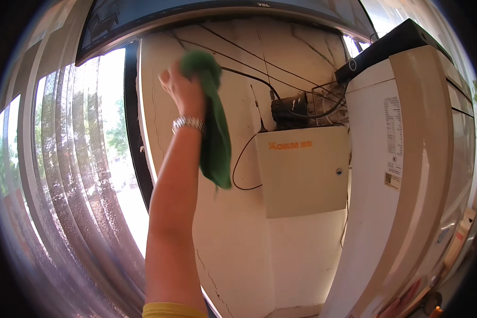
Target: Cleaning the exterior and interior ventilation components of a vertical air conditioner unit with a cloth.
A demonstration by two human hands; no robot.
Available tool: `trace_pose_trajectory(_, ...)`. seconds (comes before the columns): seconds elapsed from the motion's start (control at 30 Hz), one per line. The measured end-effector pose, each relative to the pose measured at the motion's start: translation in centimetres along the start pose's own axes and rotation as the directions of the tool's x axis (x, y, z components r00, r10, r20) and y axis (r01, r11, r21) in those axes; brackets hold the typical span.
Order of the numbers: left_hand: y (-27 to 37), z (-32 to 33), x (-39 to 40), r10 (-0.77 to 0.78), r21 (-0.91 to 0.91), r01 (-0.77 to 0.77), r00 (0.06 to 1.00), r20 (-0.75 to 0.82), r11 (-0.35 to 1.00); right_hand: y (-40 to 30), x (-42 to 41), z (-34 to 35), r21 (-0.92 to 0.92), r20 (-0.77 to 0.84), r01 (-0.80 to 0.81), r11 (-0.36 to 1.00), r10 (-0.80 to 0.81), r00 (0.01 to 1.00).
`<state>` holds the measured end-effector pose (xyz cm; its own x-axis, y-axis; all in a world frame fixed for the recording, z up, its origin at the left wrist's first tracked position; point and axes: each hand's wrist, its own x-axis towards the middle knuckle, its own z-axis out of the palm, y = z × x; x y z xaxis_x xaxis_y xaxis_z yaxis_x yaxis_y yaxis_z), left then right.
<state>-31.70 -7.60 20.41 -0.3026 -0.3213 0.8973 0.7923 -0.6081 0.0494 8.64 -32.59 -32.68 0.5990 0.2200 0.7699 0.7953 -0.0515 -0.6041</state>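
My left hand [185, 89] is raised and gripping a green cloth [216, 143]. The cloth bunches above the fingers, and its loose end hangs along the right of my forearm. A metal-link band [188, 124] circles the wrist. Behind the hand is a cream wall [230, 222], and the lower edge of a TCL television [230, 12] is above it. The blurred cloth hides whether it touches the wall. My right hand is out of view.
A metal wall box [302, 179] bears writing; black equipment [290, 111], an antenna [258, 111] and tangled cables sit above it. At right, a tall white-and-beige appliance [373, 159] carries a long black device [393, 47]. Sheer curtains [75, 167] cover a bright window at left.
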Motion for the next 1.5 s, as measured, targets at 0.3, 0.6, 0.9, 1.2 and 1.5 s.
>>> trace_pose_trajectory(0.3,0.7,2.6,11.3,-0.141,0.506,0.084,0.987,0.076,0.859,-0.4,-0.9,-0.3,-0.051,-0.065,0.011,0.999,-0.014,0.998)
trace_pose_trajectory(0.6,0.5,6.5,3.5,0.057,0.348,-0.102,0.989,0.137,0.932,-0.2,-1.0,0.5,-0.082,-0.082,0.033,0.996,-0.040,0.996)
trace_pose_trajectory(0.9,2.4,6.2,1.8,0.099,0.283,-0.222,0.915,0.391,0.933,-0.2,-1.0,0.3,-0.053,-0.112,0.054,0.997,-0.059,0.992)
trace_pose_trajectory(1.2,0.4,5.3,3.4,0.139,0.263,-0.190,0.970,0.199,0.946,1.1,-1.6,0.7,-0.064,-0.064,0.019,0.998,-0.024,0.998)
trace_pose_trajectory(1.5,4.1,3.3,-6.2,0.301,-0.308,-0.180,0.861,0.409,0.934,2.6,-1.6,1.0,0.012,-0.089,0.043,0.999,-0.042,0.995)
